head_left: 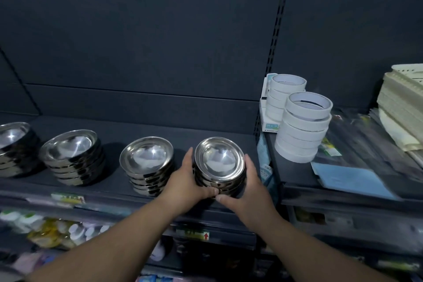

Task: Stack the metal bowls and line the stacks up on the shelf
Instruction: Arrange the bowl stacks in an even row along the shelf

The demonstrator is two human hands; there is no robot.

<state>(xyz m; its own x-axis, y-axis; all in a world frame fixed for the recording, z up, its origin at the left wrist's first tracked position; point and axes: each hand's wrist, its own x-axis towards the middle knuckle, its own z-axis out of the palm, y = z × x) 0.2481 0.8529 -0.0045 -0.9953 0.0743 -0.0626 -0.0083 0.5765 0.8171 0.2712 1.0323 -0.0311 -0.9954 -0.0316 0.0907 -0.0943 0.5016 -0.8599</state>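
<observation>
head view: four piles of metal bowls stand in a row on the dark shelf (119, 130), all to the left of the slotted post (278, 52). closest to the post, just left of its foot, is the end stack (219, 162), with both hands on it. next out from the post is the second stack (146, 160), then the third stack (73, 151). farthest out is the fourth stack (13, 142), cut by the frame edge. tape rolls (304, 128) stand on the other side of the post.

step in hand, as i read it: seating the end stack as the last pile in the row. no loose bowls show, so stacking looks finished. spacing along the row looks fairly even.

next move, a guess: square its front edge with the second stack, then spread both hands outward together. steel on steel will likely slide, so a crooked release could shift the top bowl.

fingers: the left hand (187, 181) wraps the side of the end stack away from the post, its fingers (189, 155) running up the wall toward the back. the right hand (247, 188) curls round the post side. both thumbs lie low across the front, tips almost meeting. the stack is clamped between the palms. i cannot tell whether its base is touching the shelf.
</observation>
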